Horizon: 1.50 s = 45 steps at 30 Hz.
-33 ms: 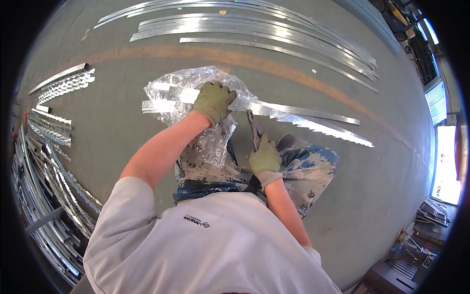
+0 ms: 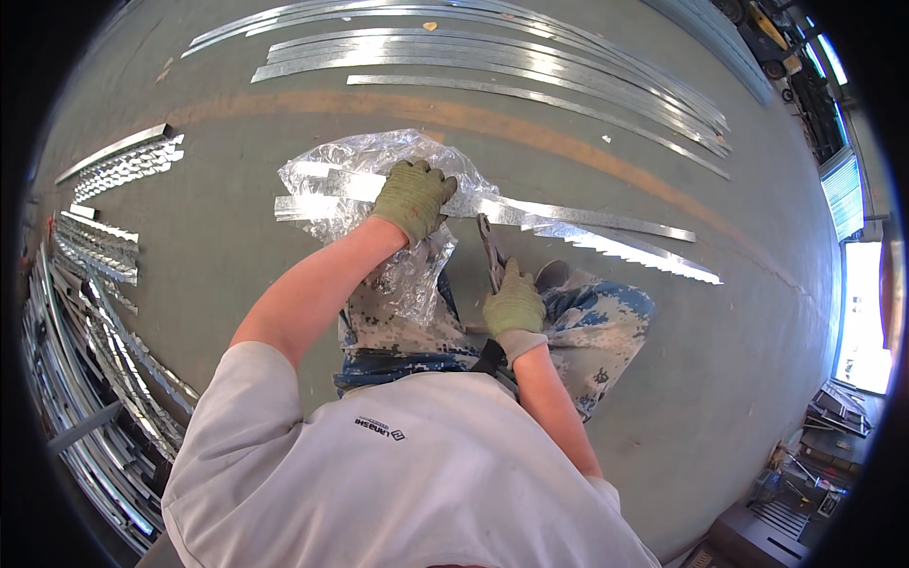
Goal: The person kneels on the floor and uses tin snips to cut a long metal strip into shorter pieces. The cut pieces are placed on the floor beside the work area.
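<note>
Head view, going left to right: piles of metal strips [image 2: 99,246] along the left edge of the floor [image 2: 237,284], then a crinkly clear plastic bag [image 2: 379,156] lying under a long metal strip [image 2: 530,213] that runs left-right. The gloved left hand [image 2: 414,196] is pressed down on that strip, fingers curled over it. Just right and nearer the body, the gloved right hand [image 2: 514,301] is closed around snips [image 2: 490,248], I think, pointing up at the strip. More long strips [image 2: 492,57] lie beyond.
</note>
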Motion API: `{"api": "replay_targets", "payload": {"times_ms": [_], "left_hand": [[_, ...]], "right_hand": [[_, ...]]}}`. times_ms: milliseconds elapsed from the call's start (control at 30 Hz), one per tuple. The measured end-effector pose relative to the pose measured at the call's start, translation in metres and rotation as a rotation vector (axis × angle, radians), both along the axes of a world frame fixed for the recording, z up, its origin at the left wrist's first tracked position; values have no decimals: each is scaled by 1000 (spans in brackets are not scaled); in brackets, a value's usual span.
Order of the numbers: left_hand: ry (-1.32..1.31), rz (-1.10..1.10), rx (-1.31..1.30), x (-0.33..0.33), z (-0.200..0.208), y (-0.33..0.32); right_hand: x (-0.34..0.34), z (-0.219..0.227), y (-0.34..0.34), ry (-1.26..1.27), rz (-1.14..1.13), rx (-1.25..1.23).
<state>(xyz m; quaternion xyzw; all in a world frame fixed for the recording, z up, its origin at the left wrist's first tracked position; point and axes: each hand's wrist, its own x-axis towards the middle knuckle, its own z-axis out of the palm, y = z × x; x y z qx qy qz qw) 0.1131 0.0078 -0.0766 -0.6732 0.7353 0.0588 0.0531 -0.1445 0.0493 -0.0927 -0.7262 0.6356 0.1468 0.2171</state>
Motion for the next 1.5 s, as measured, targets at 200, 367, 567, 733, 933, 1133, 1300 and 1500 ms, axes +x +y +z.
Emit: {"api": "replay_targets", "payload": {"times_ms": [200, 367, 567, 733, 933, 1133, 1300, 1500], "left_hand": [[4, -30, 65, 0, 11, 7], [-4, -19, 52, 6, 14, 14], [14, -22, -96, 14, 0, 14], [39, 8, -141, 16, -6, 8], [25, 0, -176, 12, -2, 14], [26, -12, -280, 15, -11, 18], [46, 46, -320, 7, -15, 11], [115, 86, -290, 1, -15, 4]], "right_hand": [[-15, -6, -2, 14, 55, -54], [-28, -9, -6, 6, 91, -135], [-53, -10, -26, 51, 133, -284], [-71, -18, -57, 57, 228, -361], [-71, -18, -59, 47, 194, -339], [-74, -12, -72, 22, 239, -364], [-87, 11, -105, 20, 316, -437], [-62, 16, -106, 25, 194, -267]]}}
